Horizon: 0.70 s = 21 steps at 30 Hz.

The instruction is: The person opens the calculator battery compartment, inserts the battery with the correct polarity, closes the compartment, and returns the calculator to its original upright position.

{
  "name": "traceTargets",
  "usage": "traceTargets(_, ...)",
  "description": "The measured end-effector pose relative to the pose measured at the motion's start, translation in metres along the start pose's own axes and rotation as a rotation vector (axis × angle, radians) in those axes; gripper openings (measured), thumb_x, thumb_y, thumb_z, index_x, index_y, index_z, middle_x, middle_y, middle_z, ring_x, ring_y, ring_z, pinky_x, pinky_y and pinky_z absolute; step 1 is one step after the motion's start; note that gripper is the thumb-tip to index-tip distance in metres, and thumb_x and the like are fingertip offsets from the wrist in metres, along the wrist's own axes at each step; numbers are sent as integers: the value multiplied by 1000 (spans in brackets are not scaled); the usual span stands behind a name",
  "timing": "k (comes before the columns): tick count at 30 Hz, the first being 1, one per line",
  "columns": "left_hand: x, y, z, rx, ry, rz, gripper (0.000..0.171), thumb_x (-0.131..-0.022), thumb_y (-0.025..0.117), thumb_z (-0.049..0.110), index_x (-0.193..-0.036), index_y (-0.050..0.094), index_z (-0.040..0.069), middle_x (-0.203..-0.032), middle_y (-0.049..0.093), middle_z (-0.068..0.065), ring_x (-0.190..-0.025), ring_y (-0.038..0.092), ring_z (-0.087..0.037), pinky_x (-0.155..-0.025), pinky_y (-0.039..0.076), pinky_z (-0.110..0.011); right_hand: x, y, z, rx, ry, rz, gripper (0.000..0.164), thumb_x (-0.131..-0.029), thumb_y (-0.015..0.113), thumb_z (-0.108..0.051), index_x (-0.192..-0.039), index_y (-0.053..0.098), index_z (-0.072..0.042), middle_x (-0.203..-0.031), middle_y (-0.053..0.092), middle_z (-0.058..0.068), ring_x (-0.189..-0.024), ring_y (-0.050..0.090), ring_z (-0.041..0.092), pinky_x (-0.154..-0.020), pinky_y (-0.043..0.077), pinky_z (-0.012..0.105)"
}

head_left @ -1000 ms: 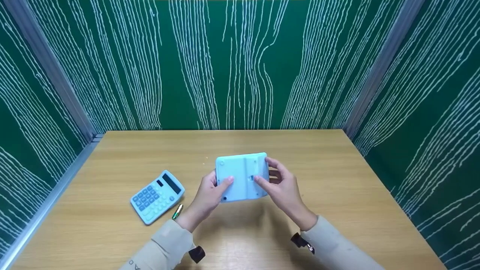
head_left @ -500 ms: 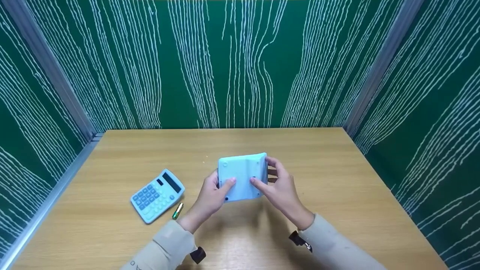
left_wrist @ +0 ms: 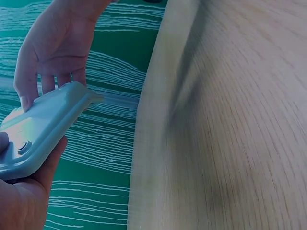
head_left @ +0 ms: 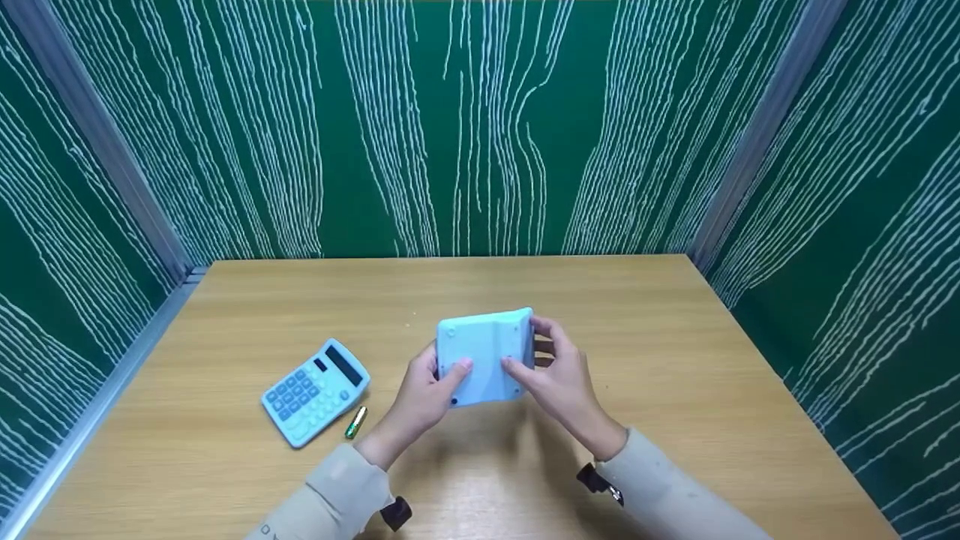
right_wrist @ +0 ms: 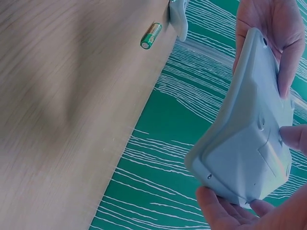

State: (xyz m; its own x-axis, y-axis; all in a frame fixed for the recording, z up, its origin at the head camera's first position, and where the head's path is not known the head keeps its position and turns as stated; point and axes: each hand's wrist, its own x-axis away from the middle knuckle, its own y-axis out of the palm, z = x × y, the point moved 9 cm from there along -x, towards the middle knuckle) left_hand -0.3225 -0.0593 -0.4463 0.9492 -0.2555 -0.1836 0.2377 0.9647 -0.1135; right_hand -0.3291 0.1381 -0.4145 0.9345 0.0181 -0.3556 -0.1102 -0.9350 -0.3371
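Observation:
A light-blue calculator (head_left: 484, 337) is held above the table with its back toward the head camera. My left hand (head_left: 421, 386) grips its left side, thumb lying on the back and the fingers mostly hidden behind. On the right side my right hand (head_left: 564, 382) holds it, fingers around the far edge. The right thumb presses on the back beside the battery cover (right_wrist: 273, 160), which sits in place in the right wrist view. A second light-blue calculator (head_left: 319, 394) lies keys up on the table at the left. Close by it is a green and gold battery (head_left: 356, 422).
The wooden table (head_left: 675, 337) bears both the second calculator and the battery. Green panels with white wavy lines (head_left: 480, 135) stand behind it and along both sides, joined by grey posts (head_left: 757, 135).
The held calculator has tilted and moved slightly right at its left edge. My right thumb has shifted a little left on its back. The second calculator and battery stay where they were.

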Motion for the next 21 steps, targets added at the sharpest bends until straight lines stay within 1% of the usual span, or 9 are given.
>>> traceTargets(4,1,-1,-2,7,-13,-4,55,-114,58,31,-161,45,5,-155,61,-21,-137,66,-41,-108,58,-56,0,1,1,-17,1,-18,67,-92,87,-7,-151,55,-1,-144,66,20,-125,70,39,-102,63,55)
traceTargets(8,1,-3,-3,12,-10,8,56,-114,58,32,-161,44,4,-156,60,-22,-139,64,-42,-109,57,-57,1,1,1,-33,13,-38,68,-94,85,-6,-154,54,-2,-149,64,21,-129,69,41,-107,60,57)
traceTargets(10,1,-4,-3,15,-8,13,57,-114,58,32,-161,44,4,-156,60,-21,-140,64,-41,-110,57,-57,1,1,0,-28,6,-38,68,-94,84,-7,-155,54,-3,-151,63,20,-131,67,42,-110,58,58)
traceTargets(13,0,-4,-3,19,-6,17,57,-114,58,33,-160,45,3,-156,60,-21,-139,64,-41,-110,57,-56,2,-1,-5,2,-39,-20,65,-93,84,-6,-152,57,-2,-149,63,20,-133,65,41,-112,56,61)
traceTargets(15,0,-4,-3,23,-5,18,57,-114,58,33,-160,45,3,-156,60,-21,-140,64,-41,-110,57,-56,3,-2,-9,25,-82,0,60,-93,85,-6,-148,61,-2,-146,64,19,-131,64,40,-109,57,62)
traceTargets(19,0,-5,-4,29,-13,31,58,-114,58,32,-161,44,2,-156,59,-22,-140,63,-41,-110,56,-56,6,-5,-15,50,-167,34,48,-92,85,-4,-137,68,-3,-135,68,16,-119,67,33,-100,61,60)
traceTargets(21,0,-6,-5,34,-19,36,58,-114,58,32,-161,43,2,-157,59,-21,-140,63,-40,-111,56,-56,7,-5,-17,54,-198,40,43,-92,85,-3,-133,71,-4,-129,71,14,-114,69,30,-96,64,56)
